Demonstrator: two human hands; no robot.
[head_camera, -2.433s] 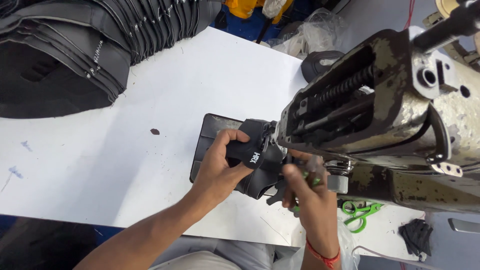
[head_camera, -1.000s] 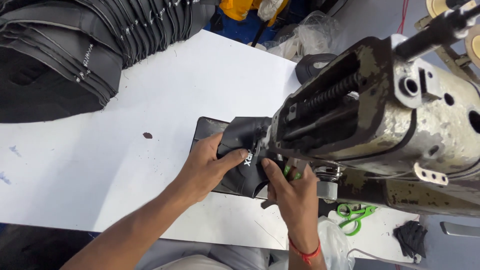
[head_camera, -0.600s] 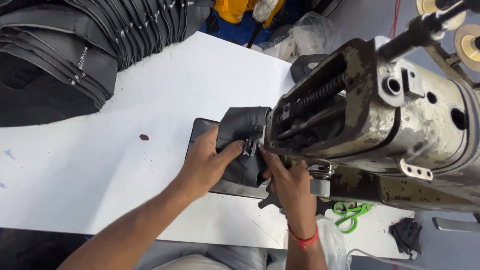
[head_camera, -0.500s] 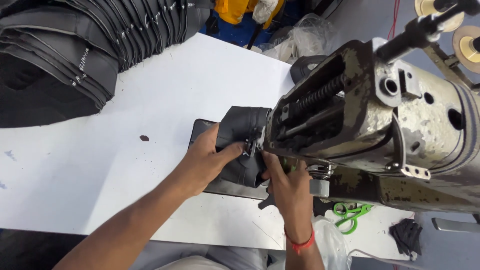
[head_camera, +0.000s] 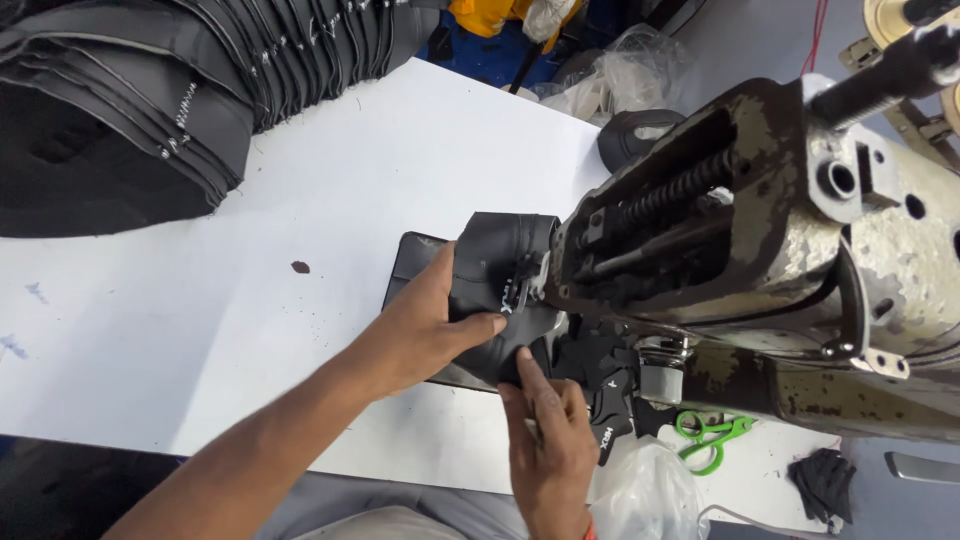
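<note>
Seemingly to keep it flat for stitching, the left hand (head_camera: 425, 335) is pressing a black fabric piece (head_camera: 500, 290) against the sewing machine (head_camera: 760, 260) head, while the right hand (head_camera: 550, 445) is pinching its near edge, steadying it on the white bench (head_camera: 200, 330).

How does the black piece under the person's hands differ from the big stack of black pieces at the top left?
The black piece is a single item, bent and pushed up against the sewing machine; the stack holds many pieces nested in a row. The left hand presses on the single piece, with the right hand at its lower edge; nobody touches the stack. Both are black and lie on the white table.
</note>
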